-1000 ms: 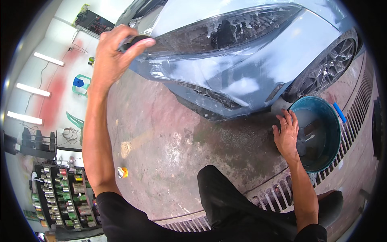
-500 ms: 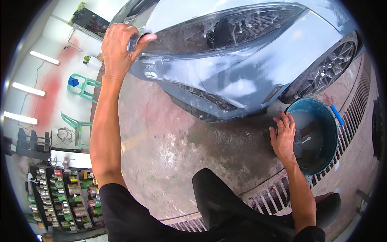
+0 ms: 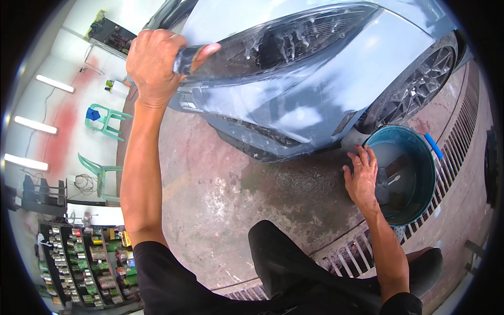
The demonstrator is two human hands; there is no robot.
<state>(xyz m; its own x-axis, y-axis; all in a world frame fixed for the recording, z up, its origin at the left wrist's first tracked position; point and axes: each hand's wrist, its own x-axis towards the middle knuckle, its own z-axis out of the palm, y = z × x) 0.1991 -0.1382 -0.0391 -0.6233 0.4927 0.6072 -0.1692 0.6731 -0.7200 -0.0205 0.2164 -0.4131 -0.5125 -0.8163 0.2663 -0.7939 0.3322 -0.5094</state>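
Observation:
My left hand [image 3: 152,68] is closed on a bent grey piece of sandpaper [image 3: 185,60], with the thumb out along its edge. It is held at the front left end of a car's dark headlight [image 3: 236,55]. Whitish wet streaks run down the lens. Around it the grey-blue bumper [image 3: 294,107] is wet and patchy. My right hand [image 3: 361,181] holds nothing, its fingers apart and slightly curled, beside the left rim of a dark teal bucket [image 3: 429,191]. Cloudy water, a dark block-like item and a small white piece show inside the bucket.
A car wheel [image 3: 420,86] stands just beyond the bucket. A slotted floor drain [image 3: 457,142] curves under the bucket and past my knees. Green plastic chairs [image 3: 107,123] and a rack of cans [image 3: 86,262] are at the left.
The whole view has shifted slightly, with the car and bucket now a little further left. My left hand and the sandpaper have turned a little against the headlight. My right hand stays by the bucket.

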